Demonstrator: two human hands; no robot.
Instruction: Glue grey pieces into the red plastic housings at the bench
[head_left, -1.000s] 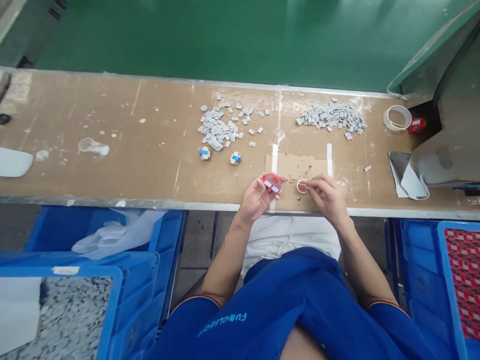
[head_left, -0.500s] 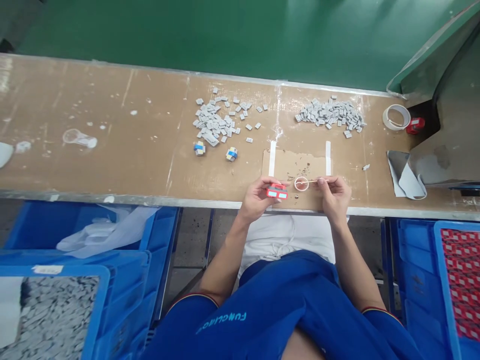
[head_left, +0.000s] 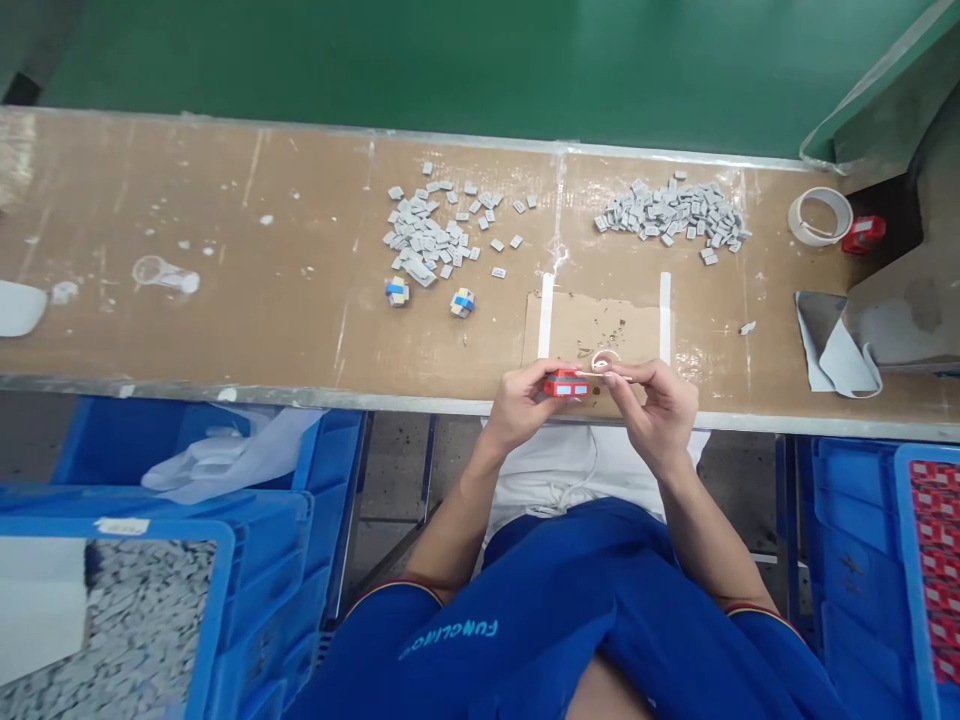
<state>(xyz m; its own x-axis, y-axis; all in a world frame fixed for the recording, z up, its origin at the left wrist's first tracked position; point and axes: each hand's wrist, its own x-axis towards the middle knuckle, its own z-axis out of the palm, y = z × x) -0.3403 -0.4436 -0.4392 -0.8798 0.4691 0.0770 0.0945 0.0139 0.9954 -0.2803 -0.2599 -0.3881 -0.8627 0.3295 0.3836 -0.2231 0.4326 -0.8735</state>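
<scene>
Thin stick (head_left: 591, 374) at red toy car (head_left: 566, 387)

The left hand (head_left: 517, 405) has its grip closed on the car, at the near edge of the counter (head_left: 262, 330). The right hand (head_left: 666, 408) pinches the stick beside a little round dish (head_left: 606, 351). It looks like dabbing; the next move needs a steady car.

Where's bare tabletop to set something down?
Widest: brown tabletop between the translucent plastic piece and leftmost blue-banded block, bar specks. Smaller: between right white tape strip and folded grey sheet, bar a white scrap. Crowded: grey tile piles, and around the red toy car in the left hand and thin stick in right hand.
</scene>
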